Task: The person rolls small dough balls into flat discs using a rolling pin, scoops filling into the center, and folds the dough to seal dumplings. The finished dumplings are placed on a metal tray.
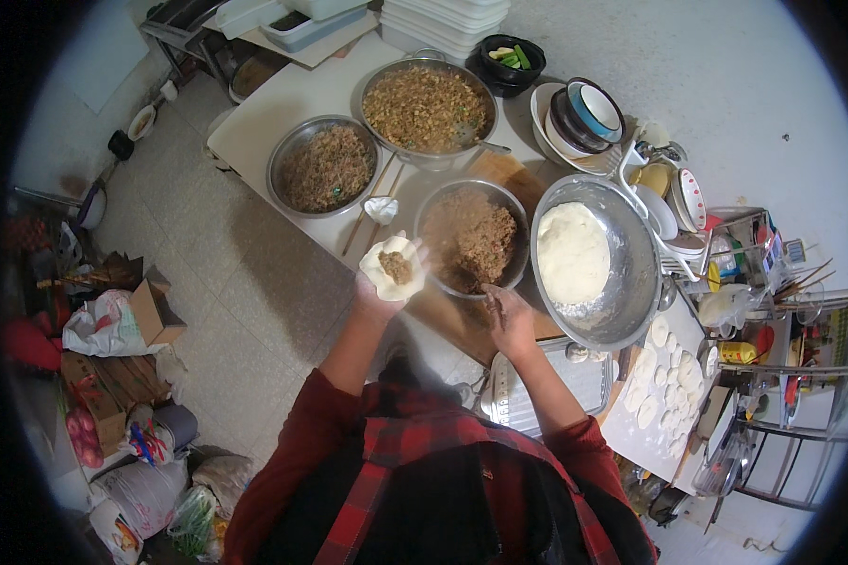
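Observation:
On the palm of my left hand [380, 299] lies a round dough wrapper [411, 284], with a lump of brown filling [396, 268] in its middle. My right hand [512, 321] is at the near rim of a steel bowl [424, 219] of minced filling [486, 236]. Its fingers are bent together at the rim; whether they grip a utensil there is hidden. Right of that bowl, a larger steel basin [632, 261] holds a big piece of pale dough [574, 253]. A crumpled white item [381, 210] lies by a pair of chopsticks [359, 229] beyond my left hand.
Two more steel bowls of filling [325, 169] [424, 106] stand farther back, one with a spoon [493, 147]. Stacked bowls [586, 120] and a dish rack [668, 212] line the wall. Flattened dough pieces [668, 381] cover a floured board at right. A metal tray [519, 395] is near my right forearm.

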{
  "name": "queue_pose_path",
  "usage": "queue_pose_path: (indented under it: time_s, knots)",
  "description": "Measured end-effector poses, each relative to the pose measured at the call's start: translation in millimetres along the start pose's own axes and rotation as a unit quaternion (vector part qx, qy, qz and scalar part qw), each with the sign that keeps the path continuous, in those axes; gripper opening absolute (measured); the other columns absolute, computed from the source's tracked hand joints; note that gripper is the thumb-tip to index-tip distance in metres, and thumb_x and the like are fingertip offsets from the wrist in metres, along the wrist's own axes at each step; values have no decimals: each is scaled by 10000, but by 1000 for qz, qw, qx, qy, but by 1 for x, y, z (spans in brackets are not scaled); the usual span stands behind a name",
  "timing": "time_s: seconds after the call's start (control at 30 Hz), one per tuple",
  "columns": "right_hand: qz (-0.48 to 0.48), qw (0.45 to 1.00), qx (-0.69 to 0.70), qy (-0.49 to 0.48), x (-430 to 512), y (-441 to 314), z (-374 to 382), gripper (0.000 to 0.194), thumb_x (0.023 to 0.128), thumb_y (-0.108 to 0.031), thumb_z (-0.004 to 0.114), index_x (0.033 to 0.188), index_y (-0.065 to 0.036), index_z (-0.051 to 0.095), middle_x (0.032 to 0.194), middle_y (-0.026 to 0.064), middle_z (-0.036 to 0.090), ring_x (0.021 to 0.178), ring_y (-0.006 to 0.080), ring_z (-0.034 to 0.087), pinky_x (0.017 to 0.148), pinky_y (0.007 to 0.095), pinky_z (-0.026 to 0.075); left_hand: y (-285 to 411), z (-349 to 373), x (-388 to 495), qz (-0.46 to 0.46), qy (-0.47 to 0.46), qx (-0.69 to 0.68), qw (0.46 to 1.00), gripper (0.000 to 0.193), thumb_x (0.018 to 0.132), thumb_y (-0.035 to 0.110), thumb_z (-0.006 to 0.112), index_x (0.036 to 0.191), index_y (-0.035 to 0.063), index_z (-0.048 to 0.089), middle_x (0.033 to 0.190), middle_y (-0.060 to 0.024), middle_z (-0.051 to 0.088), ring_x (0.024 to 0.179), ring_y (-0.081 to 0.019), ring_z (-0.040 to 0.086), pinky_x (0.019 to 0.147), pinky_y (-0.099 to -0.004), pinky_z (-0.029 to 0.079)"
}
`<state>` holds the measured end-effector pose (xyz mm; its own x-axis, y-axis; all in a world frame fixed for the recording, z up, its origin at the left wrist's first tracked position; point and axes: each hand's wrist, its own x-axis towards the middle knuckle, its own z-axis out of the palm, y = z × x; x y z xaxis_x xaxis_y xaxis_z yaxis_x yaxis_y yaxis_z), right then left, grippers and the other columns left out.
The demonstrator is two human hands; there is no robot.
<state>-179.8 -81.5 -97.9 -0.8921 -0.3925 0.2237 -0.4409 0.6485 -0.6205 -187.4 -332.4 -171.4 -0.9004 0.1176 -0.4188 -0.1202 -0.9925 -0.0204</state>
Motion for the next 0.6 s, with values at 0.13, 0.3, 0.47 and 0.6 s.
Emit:
queue_pose_path:
  time_s: [0.13, 0.3, 0.47, 0.6]
  knots:
    - [-16, 999, 40, -1, 1, 3, 2, 194, 926, -45, 548, 1068, 12, 667, 1010, 235, 673, 880, 421, 646, 792, 460, 520, -1, -1, 0, 10, -13, -5, 1000, 392, 971, 304, 469, 1235, 46, 598, 1285, -204, 579, 1219, -381, 521, 1045, -525, 410]
    - [209, 952, 223, 12, 7, 16, 4, 233, 1005, -170, 530, 1060, 5, 673, 901, 147, 695, 747, 221, 655, 692, 323, 515, -1, -4, 3, 14, -20, -23, 999, 415, 978, 299, 444, 1242, 14, 588, 1305, -235, 563, 1225, -394, 521, 1052, -508, 419]
    - [286, 856, 405, 145, 21, 9, -13, 279, 1031, -198, 520, 1081, 52, 635, 819, 88, 654, 699, 140, 606, 671, 274, 508, -2, -6, 7, -9, -63, -15, 998, 441, 997, 313, 402, 1293, 23, 553, 1315, -214, 570, 1228, -385, 533, 1062, -527, 414]
    - [212, 852, 462, 124, 22, -26, -34, 282, 1034, -177, 506, 1105, 65, 632, 840, 94, 653, 753, 162, 619, 721, 294, 516, -18, 5, 12, -50, -138, -10, 989, 435, 997, 321, 411, 1278, 29, 567, 1283, -206, 595, 1208, -384, 554, 1029, -534, 448]
